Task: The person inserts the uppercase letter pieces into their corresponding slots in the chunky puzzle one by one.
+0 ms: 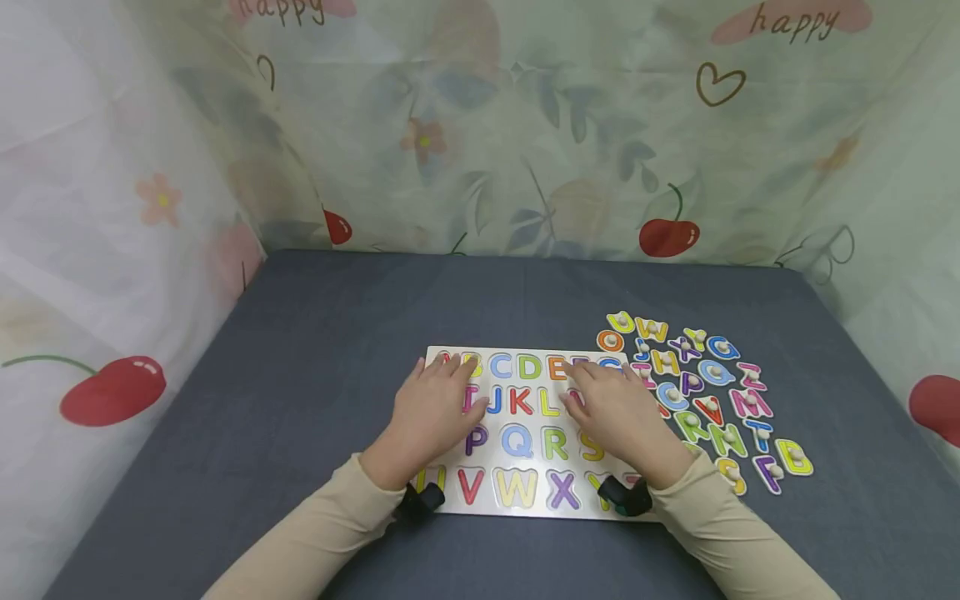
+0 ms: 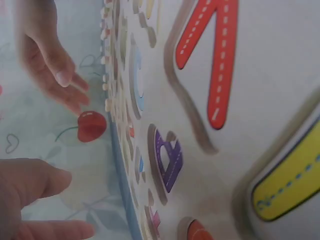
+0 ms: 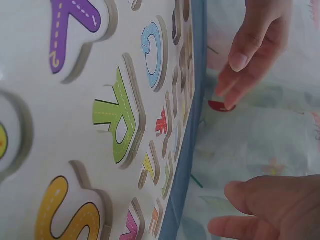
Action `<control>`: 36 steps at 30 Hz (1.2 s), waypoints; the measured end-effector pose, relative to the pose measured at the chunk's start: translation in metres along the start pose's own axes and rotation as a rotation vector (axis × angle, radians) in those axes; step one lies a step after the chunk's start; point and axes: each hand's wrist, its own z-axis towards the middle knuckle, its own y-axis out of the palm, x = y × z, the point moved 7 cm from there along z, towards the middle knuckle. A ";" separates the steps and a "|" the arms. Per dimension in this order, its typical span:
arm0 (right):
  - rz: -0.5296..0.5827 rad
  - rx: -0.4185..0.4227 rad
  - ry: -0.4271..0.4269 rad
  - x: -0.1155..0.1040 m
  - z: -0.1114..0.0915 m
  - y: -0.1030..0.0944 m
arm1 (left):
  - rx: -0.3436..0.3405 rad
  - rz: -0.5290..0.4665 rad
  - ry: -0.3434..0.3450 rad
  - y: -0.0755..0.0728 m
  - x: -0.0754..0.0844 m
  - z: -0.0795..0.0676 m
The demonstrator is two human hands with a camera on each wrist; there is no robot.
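Note:
A white alphabet puzzle board [image 1: 495, 462] with letter-shaped recesses in several colours lies on the table. My left hand [image 1: 431, 408] hovers over its left part, fingers spread loosely toward the A and B recesses. Over the right part is my right hand [image 1: 618, 408], its fingers pointing to the far edge near E. Both wrist views show the hands raised off the board face, with nothing between thumb and fingers. The purple X recess [image 1: 562, 490] and the red V recess [image 1: 470, 485] show between the wrists. Palms and forearms hide some recesses.
Loose knobbed letter pieces lie scattered right of the board, among them a yellow W [image 1: 651, 329], a pink M [image 1: 751, 404] and a green-yellow D [image 1: 794, 457]. The dark grey tablecloth [image 1: 300, 375] reaches a patterned curtain [image 1: 495, 167] at the back and sides.

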 end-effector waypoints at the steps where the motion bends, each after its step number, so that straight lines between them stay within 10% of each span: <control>1: 0.019 0.008 -0.003 0.000 0.000 -0.001 | -0.004 -0.010 -0.004 -0.001 0.000 0.000; 11: 0.204 -0.104 0.124 0.012 0.000 0.002 | -0.079 -0.167 -0.092 -0.011 -0.012 0.003; 36: 0.491 -0.006 0.171 0.065 -0.010 -0.015 | -0.107 -0.710 -0.242 -0.015 -0.088 -0.007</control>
